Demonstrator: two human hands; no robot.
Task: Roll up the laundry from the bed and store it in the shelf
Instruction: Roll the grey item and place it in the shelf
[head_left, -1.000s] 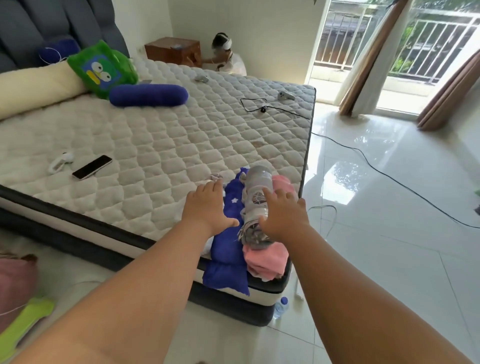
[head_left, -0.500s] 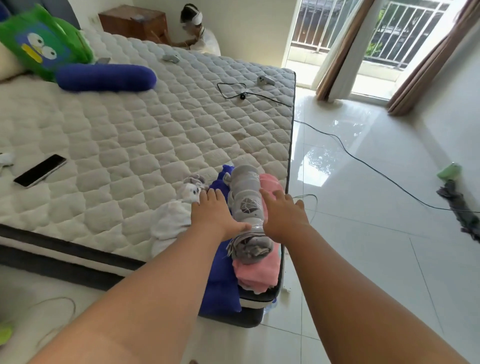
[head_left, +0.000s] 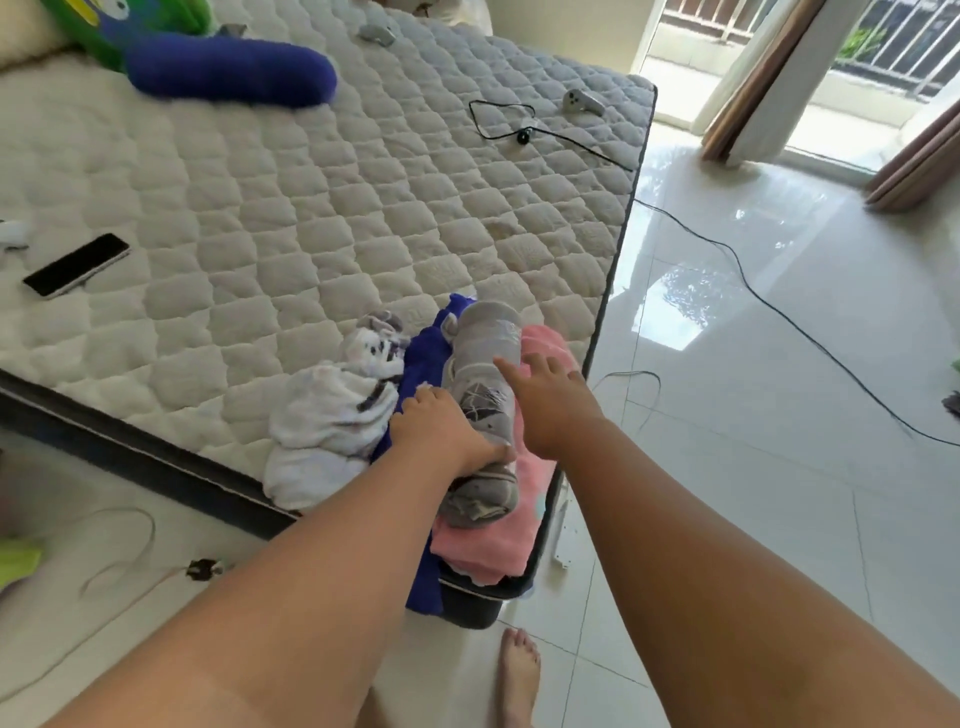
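Observation:
A rolled grey garment (head_left: 488, 343) lies on the near right corner of the quilted mattress (head_left: 291, 208), on top of a blue cloth (head_left: 423, 353) and a pink towel (head_left: 498, 540). My left hand (head_left: 441, 434) grips the roll from its left side, thumb across the near end. From the right, my right hand (head_left: 550, 400) touches it with straight fingers. A crumpled white garment (head_left: 327, 421) lies just left of the pile.
A black phone (head_left: 75, 265), a blue bolster (head_left: 228, 70), a green plush (head_left: 130, 26), a cable (head_left: 519, 130) and a white controller (head_left: 584, 101) lie on the mattress. A black cord (head_left: 779, 312) runs over the glossy tile floor. My bare foot (head_left: 517, 675) stands below the corner.
The view has closed in on the bed corner. My left hand has wrapped further round the grey roll, and the white garment now shows fully beside the pile.

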